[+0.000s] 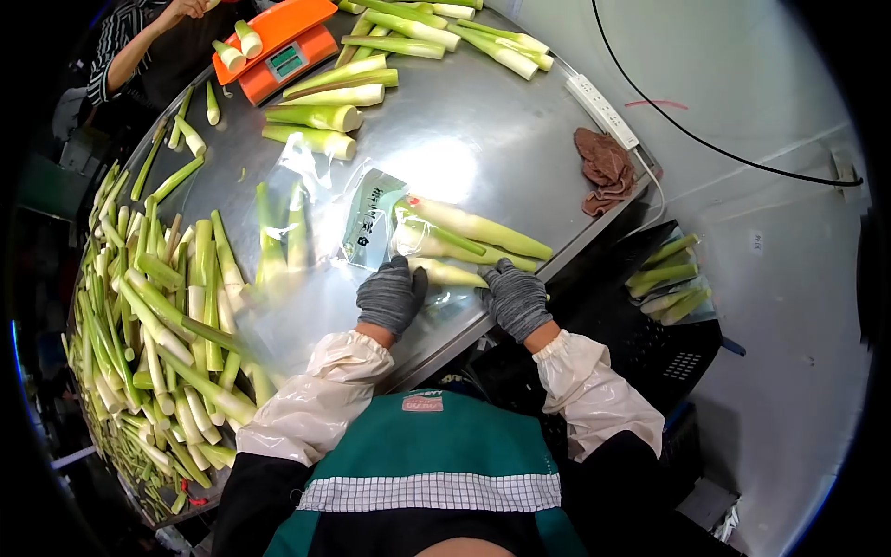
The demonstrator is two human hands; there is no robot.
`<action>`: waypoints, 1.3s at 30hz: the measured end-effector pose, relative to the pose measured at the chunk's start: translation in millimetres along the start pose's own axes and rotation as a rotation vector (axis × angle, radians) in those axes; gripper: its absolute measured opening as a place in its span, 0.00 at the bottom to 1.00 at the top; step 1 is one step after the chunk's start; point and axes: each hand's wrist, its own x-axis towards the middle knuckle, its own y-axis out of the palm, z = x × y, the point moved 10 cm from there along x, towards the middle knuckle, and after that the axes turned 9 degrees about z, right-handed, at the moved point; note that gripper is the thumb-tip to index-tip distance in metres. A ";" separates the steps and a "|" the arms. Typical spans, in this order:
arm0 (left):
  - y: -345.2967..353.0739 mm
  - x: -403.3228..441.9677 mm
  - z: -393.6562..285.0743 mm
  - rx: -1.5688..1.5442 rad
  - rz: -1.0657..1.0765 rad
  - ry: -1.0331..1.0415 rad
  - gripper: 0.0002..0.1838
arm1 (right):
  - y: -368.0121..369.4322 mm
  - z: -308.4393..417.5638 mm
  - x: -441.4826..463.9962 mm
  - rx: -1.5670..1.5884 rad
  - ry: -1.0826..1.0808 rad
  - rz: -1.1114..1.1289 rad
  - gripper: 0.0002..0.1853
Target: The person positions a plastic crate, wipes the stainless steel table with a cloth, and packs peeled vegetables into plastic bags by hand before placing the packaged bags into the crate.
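Note:
A clear plastic bag with dark printed characters lies on the metal table, several green-and-white water bamboo shoots at its right end. My left hand, in a grey knit glove, is closed at the bag's near edge, beside the thick end of the nearest shoot. In a matching glove, my right hand closes around that shoot's other end near the table's edge. Glare on the film hides how far each shoot lies inside the bag. White sleeve covers wrap both forearms.
A large heap of water bamboo shoots covers the left side. At the back are an orange scale and more shoots; another person's arm is beyond. A power strip, brown cloth and black crate stand right.

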 end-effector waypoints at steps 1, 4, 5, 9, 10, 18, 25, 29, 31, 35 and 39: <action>4.2 6.1 2.9 0.029 0.013 -0.016 0.16 | -0.7 1.2 -0.3 0.014 0.007 -0.002 0.15; 11.8 16.8 8.5 0.076 0.063 -0.039 0.14 | 1.8 0.7 -1.9 0.128 -0.038 -0.058 0.16; 13.1 18.2 10.1 0.076 0.071 -0.041 0.13 | 3.3 -0.7 -0.4 0.125 -0.043 -0.056 0.16; -9.8 1.9 10.4 -0.093 -0.068 -0.010 0.14 | 6.2 -4.8 0.7 0.193 -0.045 -0.075 0.15; -9.7 -0.2 10.2 -0.092 -0.067 -0.011 0.14 | 5.3 -5.2 0.0 0.213 -0.044 -0.090 0.15; 9.5 13.0 35.6 -0.168 0.093 -0.158 0.20 | 9.5 14.5 18.7 0.215 0.026 -0.021 0.15; 12.9 15.1 20.7 -0.104 0.179 -0.191 0.23 | 28.6 13.8 24.9 0.242 0.039 -0.101 0.15; 9.5 13.8 23.4 0.014 0.078 -0.164 0.20 | 7.2 22.8 22.1 0.249 -0.020 -0.206 0.10; 5.1 12.7 22.4 0.033 -0.020 -0.120 0.18 | 10.2 31.8 24.1 0.161 0.044 -0.177 0.08; 12.0 22.0 34.3 0.004 0.012 -0.150 0.12 | 20.2 38.4 30.0 0.241 0.004 -0.204 0.09; 14.5 22.5 36.0 -0.010 -0.087 -0.047 0.10 | 23.3 33.6 33.4 0.315 -0.039 -0.245 0.09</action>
